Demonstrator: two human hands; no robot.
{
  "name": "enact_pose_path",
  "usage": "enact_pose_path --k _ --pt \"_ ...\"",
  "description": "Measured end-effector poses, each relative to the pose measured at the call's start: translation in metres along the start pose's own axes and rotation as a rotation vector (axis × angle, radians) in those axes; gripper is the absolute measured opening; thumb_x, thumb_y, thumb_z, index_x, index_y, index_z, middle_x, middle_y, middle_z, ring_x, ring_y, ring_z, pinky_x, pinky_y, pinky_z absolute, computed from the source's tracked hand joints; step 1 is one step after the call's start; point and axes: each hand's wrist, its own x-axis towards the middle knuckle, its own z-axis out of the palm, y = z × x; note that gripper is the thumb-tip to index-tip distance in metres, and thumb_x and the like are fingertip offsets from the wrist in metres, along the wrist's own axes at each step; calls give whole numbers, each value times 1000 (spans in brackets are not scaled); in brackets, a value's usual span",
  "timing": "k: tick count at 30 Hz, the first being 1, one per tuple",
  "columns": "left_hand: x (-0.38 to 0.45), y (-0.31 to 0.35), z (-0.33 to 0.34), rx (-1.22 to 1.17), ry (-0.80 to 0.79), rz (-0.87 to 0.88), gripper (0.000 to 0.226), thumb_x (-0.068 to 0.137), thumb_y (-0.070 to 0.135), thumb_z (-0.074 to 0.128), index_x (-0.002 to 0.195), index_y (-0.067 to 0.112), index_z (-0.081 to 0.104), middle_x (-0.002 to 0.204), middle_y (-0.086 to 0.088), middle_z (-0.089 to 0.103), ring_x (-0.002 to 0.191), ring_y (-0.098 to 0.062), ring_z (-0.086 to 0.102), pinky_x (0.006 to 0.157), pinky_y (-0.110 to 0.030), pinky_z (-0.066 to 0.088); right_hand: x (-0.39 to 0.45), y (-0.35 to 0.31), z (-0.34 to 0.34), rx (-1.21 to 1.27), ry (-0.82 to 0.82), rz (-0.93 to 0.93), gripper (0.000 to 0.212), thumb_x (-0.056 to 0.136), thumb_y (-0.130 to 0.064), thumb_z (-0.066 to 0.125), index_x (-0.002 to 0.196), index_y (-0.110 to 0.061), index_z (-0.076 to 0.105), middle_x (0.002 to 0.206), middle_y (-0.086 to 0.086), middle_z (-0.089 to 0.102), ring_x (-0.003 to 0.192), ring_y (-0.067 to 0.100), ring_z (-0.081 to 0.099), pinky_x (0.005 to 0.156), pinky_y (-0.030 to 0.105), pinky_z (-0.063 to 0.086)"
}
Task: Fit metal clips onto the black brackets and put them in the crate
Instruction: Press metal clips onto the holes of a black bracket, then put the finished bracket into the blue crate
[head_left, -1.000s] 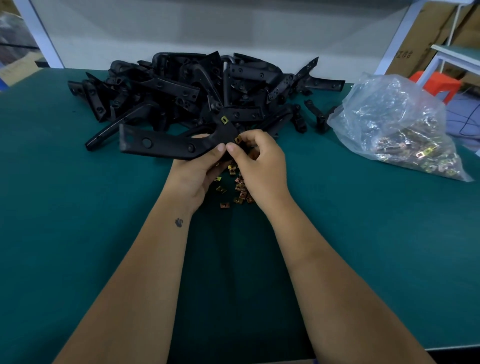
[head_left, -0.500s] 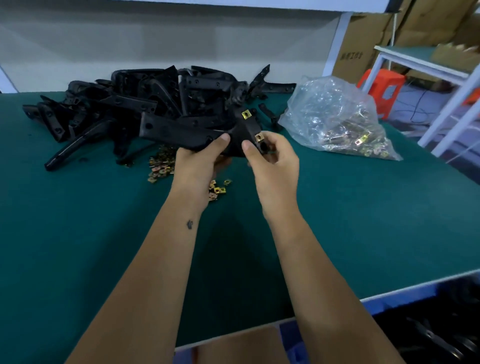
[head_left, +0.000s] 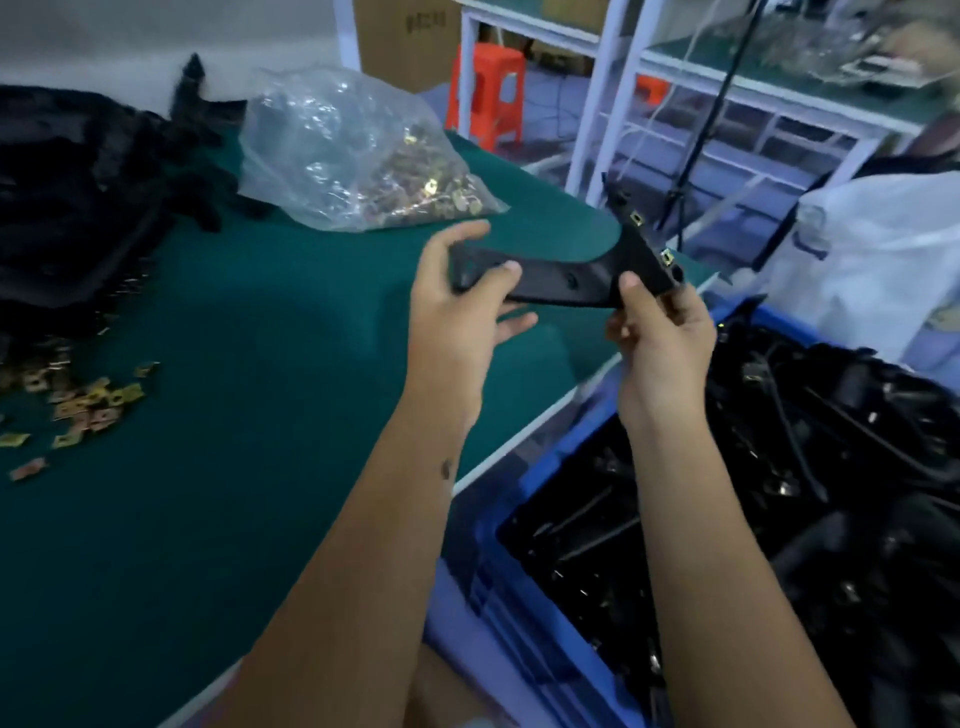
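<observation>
Gripping opposite ends, left hand (head_left: 457, 306) and right hand (head_left: 662, 338) held the clip-fitted black plastic bracket (head_left: 566, 278) at 11 o'clock of the blue plastic crate (head_left: 519, 623).

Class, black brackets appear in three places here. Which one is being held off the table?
The bracket gripped by both the left hand and right hand, showing two gold clips; the others lie piled on the table or in the blue crate.

You're holding one black bracket (head_left: 566, 280) level above the table edge, two brass clips (head_left: 665, 256) showing on its upturned end, blue crate (head_left: 524, 618) lying below-right, filled with brackets.
</observation>
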Motion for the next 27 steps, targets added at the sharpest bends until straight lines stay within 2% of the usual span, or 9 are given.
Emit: enact_pose_path --k 4,9,14,17,19,21,23,25,27 --pt "-32 -44 47 135 -227 -129 25 93 1 60 90 26 64 90 2 63 82 -13 68 64 -25 58 13 -2 -76 -69 109 -2 13 93 -8 63 84 -15 59 69 -2 46 57 8 42 59 24 39" --pt "-61 -110 55 213 -306 -347 23 95 3 60 97 26 62 91 -2 68 65 -9 69 58 -22 54 4 23 -147 -336 179 204 15 92 -15 66 80 -17 58 76 2 53 61 11 52 64 28 43" --pt "-61 -162 12 445 -222 -479 28 91 -2 63 119 3 60 76 -6 64 54 -10 60 58 -23 53 -11 43 -178 -681 34 297 10 85 -12 73 88 -8 64 70 2 61 59 13 54 58 27 44" --pt "-58 -178 -3 585 -207 -531 29 91 -1 65 119 4 61 78 -5 64 58 -12 61 57 -24 55 -12 40 -191 -957 -169 407 14 82 -18 76 80 -15 62 64 0 60 56 16 56 55 29 44" --pt "-57 -180 -4 670 -263 -603 25 93 10 64 118 14 61 82 -2 64 62 -12 63 55 -22 55 -11 35 -200 -1071 -231 481 17 82 -21 77 88 -12 64 72 3 64 62 19 61 59 33 48" --pt "-59 -178 0 820 -438 -660 21 95 24 60 116 28 59 91 3 65 73 -12 62 61 -23 53 -10 31 -210 -1131 -167 528 29 83 -22 76 106 -12 62 80 3 66 70 20 64 66 37 52" --pt "-64 -175 9 949 -604 -628 25 95 33 58 120 32 59 108 6 61 86 -10 58 68 -21 46 -12 27 -218 -1245 -66 525 45 84 -24 74 125 -14 58 87 -2 64 78 20 63 73 39 54" --pt "-67 -166 22 981 -662 -573 31 96 36 57 126 31 59 121 9 58 93 -6 56 69 -18 41 -15 24 -220 -1319 23 453 48 87 -28 70 131 -16 56 97 -5 62 84 19 62 73 37 52" --pt "-70 -150 37 915 -695 -568 28 98 36 54 125 32 59 118 10 61 95 -4 59 71 -20 43 -16 20 -213 -1240 111 347 38 91 -31 63 126 -18 59 92 -8 63 78 15 61 65 32 47"
